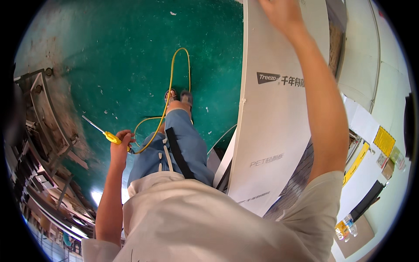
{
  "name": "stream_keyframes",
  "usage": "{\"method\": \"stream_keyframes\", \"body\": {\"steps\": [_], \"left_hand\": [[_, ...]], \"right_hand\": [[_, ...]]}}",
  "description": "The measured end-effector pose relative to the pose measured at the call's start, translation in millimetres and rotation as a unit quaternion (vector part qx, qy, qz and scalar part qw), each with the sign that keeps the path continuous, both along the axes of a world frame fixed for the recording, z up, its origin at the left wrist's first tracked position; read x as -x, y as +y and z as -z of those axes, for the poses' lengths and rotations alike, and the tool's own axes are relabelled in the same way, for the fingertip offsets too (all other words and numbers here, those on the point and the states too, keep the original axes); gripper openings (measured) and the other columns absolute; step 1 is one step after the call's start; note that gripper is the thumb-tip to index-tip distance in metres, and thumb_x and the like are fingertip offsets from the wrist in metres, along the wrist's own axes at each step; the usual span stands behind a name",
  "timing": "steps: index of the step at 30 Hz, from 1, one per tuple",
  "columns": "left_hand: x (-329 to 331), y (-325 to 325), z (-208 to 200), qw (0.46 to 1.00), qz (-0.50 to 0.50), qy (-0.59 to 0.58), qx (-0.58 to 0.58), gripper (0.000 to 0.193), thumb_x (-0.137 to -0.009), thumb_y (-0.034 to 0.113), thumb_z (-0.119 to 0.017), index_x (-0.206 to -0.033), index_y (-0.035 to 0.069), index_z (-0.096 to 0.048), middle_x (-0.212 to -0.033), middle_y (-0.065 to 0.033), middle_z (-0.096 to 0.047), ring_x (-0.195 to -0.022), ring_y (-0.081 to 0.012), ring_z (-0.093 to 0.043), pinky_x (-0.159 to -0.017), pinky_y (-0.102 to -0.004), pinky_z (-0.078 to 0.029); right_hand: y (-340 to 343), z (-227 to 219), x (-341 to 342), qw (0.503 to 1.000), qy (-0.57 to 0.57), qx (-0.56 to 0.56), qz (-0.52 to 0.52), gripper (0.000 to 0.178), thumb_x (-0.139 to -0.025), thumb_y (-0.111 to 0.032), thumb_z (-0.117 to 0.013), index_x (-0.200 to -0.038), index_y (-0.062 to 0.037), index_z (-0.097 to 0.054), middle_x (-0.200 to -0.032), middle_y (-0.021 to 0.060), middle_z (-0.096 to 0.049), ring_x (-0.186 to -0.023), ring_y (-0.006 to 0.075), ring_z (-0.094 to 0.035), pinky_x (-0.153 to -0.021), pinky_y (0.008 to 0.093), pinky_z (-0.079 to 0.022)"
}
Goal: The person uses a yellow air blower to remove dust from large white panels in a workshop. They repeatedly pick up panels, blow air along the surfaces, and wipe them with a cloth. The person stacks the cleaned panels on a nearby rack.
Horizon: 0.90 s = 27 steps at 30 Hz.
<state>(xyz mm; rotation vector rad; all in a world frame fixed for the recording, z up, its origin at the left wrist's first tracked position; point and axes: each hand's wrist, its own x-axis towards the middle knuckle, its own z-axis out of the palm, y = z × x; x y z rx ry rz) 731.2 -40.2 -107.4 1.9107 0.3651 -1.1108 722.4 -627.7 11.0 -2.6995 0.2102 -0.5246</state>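
My left hand (121, 145) is closed around a yellow air blow gun (112, 137), whose thin metal nozzle points up and to the left. From its lower end a yellow air hose (171, 81) loops across in front of my legs and over the floor. On the right, my right arm reaches far forward over a long, pale, printed panel (266, 126). My right hand (281, 15) is over the panel's far part, at the top edge of the view. Its fingers are mostly cut off there, so I cannot make out whether they grip or rest on the panel.
Green floor (122, 56) with small scraps extends ahead and to the left. Metal racks (50, 105) with stacked boards line the left side. At the right, beside a white wall (395, 52), are plastic bottles (347, 228) and a yellow label (384, 141). My feet (179, 97) stand near the hose.
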Motion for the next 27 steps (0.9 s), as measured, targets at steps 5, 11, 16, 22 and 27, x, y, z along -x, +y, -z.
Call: {"method": "stream_keyframes", "body": {"steps": [5,11,16,22,27], "left_hand": [[9.6,15.0,4.9,0.999,0.026,-0.023,-0.001,0.027,-0.098,0.018,-0.063,-0.117,-0.001,-0.064,-0.106,-0.0093,-0.072,-0.087,-0.0142,-0.067,-0.073,-0.0266,-0.047],[32.5,28.6,13.1,0.999,0.038,-0.015,0.002,0.027,-0.098,0.018,-0.063,-0.118,-0.001,-0.064,-0.106,-0.0091,-0.072,-0.088,-0.0138,-0.068,-0.073,-0.0267,-0.048],[61.8,33.0,18.5,0.997,0.074,-0.009,0.012,0.027,-0.097,0.017,-0.064,-0.118,-0.001,-0.064,-0.105,-0.0078,-0.072,-0.087,-0.0136,-0.068,-0.071,-0.0269,-0.048],[112.5,52.2,13.9,0.996,0.090,-0.020,0.018,0.026,-0.098,0.016,-0.063,-0.119,0.000,-0.065,-0.105,-0.0068,-0.072,-0.085,-0.0133,-0.067,-0.069,-0.0254,-0.047],[156.9,91.7,0.6,0.998,0.050,-0.027,0.031,0.023,-0.098,0.014,-0.062,-0.117,0.000,-0.065,-0.104,-0.0061,-0.072,-0.084,-0.0121,-0.066,-0.067,-0.0244,-0.046]], "right_hand": [[15.4,-3.6,19.6,0.998,0.020,0.034,-0.044,0.012,-0.084,-0.008,-0.068,-0.092,-0.0002,-0.072,-0.089,0.0176,-0.066,-0.084,0.0382,-0.065,-0.073,0.0433,-0.051],[84.3,-1.8,124.9,0.991,0.061,0.038,-0.109,0.013,-0.084,-0.005,-0.064,-0.096,-0.0055,-0.068,-0.085,0.0104,-0.057,-0.083,0.0316,-0.061,-0.068,0.0415,-0.050],[158.9,-13.3,208.7,0.984,0.101,-0.036,-0.139,0.017,-0.076,0.000,-0.063,-0.092,-0.0033,-0.067,-0.081,0.0081,-0.053,-0.078,0.0271,-0.058,-0.065,0.0369,-0.050],[236.7,-19.3,312.6,0.968,0.134,-0.044,-0.208,0.015,-0.078,-0.002,-0.065,-0.093,-0.0010,-0.066,-0.079,0.0059,-0.052,-0.076,0.0223,-0.057,-0.062,0.0333,-0.049],[294.0,-15.1,393.8,0.959,0.124,-0.071,-0.245,0.027,-0.078,-0.002,-0.067,-0.105,-0.0001,-0.068,-0.075,0.0047,-0.051,-0.069,0.0230,-0.055,-0.059,0.0346,-0.047]]}}
